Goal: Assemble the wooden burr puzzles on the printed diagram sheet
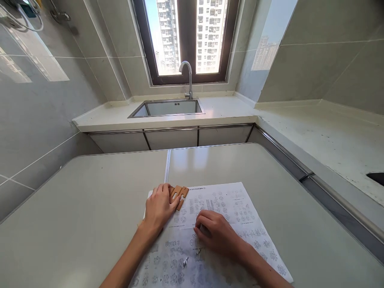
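My left hand (160, 206) is closed around several flat, notched wooden pieces (179, 194) at the upper left of a printed paper sheet (216, 200). The pieces are light brown with cut-out slots, and the hand covers part of them. A little to the right, my right hand (214, 232) hovers over or rests on the sheet, its fingers curled toward the thumb. Whether anything sits between those fingertips is hidden. Rows of small line drawings cover the paper, and a small whitish fragment or tear (185, 262) shows near its lower middle.
The pale table (99, 192) has a seam running away from me. Beyond it stands a counter (222, 108) with a sink (168, 114) and a faucet (190, 80) below a window. Another counter (336, 136) runs along the right, and a tiled wall (36, 120) borders the left.
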A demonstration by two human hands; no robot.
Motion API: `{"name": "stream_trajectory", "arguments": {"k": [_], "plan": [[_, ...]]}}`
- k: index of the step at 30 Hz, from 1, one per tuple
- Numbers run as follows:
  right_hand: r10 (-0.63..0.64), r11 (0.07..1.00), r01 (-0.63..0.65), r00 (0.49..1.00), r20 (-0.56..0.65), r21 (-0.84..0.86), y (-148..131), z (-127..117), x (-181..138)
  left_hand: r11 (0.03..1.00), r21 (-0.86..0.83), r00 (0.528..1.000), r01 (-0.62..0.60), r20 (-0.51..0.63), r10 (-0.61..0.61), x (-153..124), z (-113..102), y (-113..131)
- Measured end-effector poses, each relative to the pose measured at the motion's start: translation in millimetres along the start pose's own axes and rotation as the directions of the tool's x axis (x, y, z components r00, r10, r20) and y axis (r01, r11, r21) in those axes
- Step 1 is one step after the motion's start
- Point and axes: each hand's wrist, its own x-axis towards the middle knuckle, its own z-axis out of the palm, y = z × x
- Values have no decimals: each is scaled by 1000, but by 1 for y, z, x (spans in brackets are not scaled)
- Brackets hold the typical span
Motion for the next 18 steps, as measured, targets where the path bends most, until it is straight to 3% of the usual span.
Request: {"name": "stream_trajectory", "arguments": {"k": [4,9,13,18], "plan": [[79,997,-78,986,-149,13,3,-3,2,995,-23,995,-93,32,93,-9,13,25],[268,962,-239,916,-300,131,17,-15,4,954,-181,960,-238,103,259,-37,21,42],[330,942,-308,919,-214,130,27,-27,1,927,-279,947,-249,131,294,-57,24,35],[263,961,-264,964,28,81,30,-41,-8,941,-244,950,-235,147,275,-70,31,22]]}}
